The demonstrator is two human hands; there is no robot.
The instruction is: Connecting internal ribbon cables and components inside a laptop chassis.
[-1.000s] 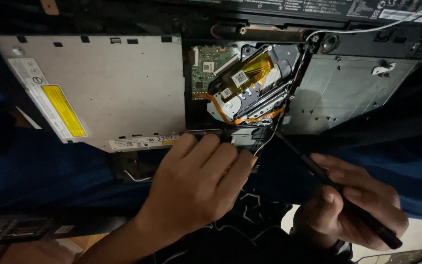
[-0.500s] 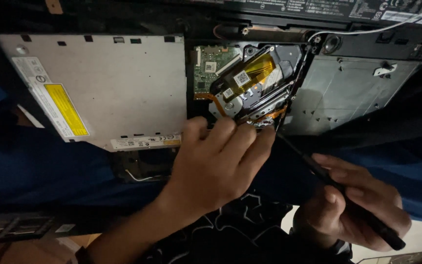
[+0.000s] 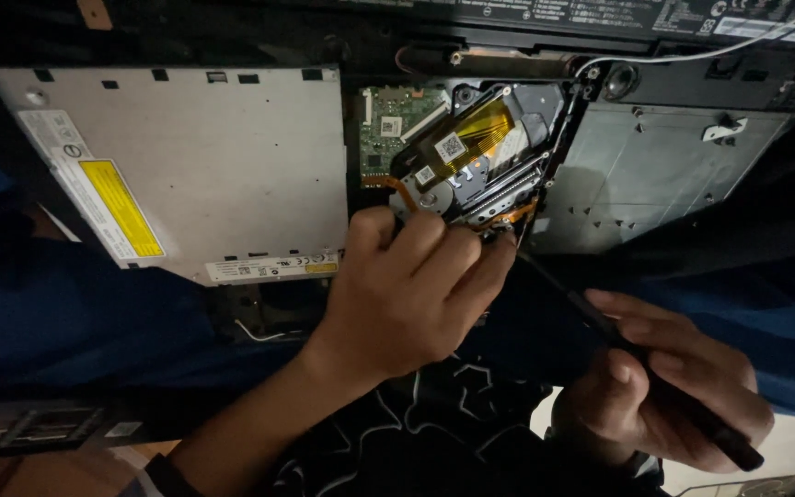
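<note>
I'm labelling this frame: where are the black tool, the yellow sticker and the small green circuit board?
black tool [image 3: 600, 324], head view, mid-shaft above the right hand
yellow sticker [image 3: 121, 207], head view, its centre
green circuit board [image 3: 381, 138], head view, its middle

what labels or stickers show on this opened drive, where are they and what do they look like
Yellow label: slanted rectangle on the left of the silver drive cover, set in a white strip.
White strip label: long and narrow on the cover's lower edge, with a small yellow patch, just left of the left hand.
Two small white square stickers: on the amber ribbon cable inside the open mechanism.
Dark label with white print: top edge of the view.
</note>
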